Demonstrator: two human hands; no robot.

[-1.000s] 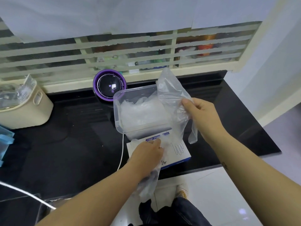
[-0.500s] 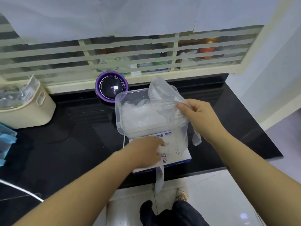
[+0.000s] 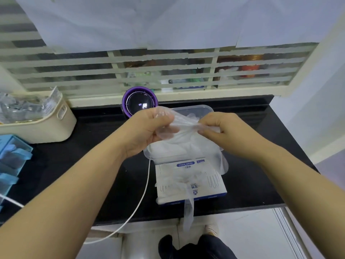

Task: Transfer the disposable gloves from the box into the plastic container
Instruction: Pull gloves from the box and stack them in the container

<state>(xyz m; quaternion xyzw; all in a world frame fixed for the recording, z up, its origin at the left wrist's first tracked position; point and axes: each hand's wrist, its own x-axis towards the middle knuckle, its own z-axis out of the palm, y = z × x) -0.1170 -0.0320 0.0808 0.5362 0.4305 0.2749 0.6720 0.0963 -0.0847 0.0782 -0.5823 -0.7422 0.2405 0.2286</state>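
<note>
A clear disposable glove [image 3: 183,126] is stretched between my two hands above the clear plastic container [image 3: 203,109]. My left hand [image 3: 147,131] grips its left end and my right hand [image 3: 222,131] pinches its right end. The container holds a pile of clear gloves [image 3: 181,146]. In front of it lies the white and blue glove box [image 3: 205,186], with another glove [image 3: 188,212] trailing out of its opening and hanging over the counter edge.
The black counter [image 3: 93,165] carries a purple round device [image 3: 140,103] behind the container, a cream basket [image 3: 43,126] of clear packets at left and blue items [image 3: 13,159] at the far left. A white cable [image 3: 143,195] runs beside the box.
My left hand left the glove box and rose to take the glove's other end. My right hand lowered the glove over the container. A glove now hangs from the box.
</note>
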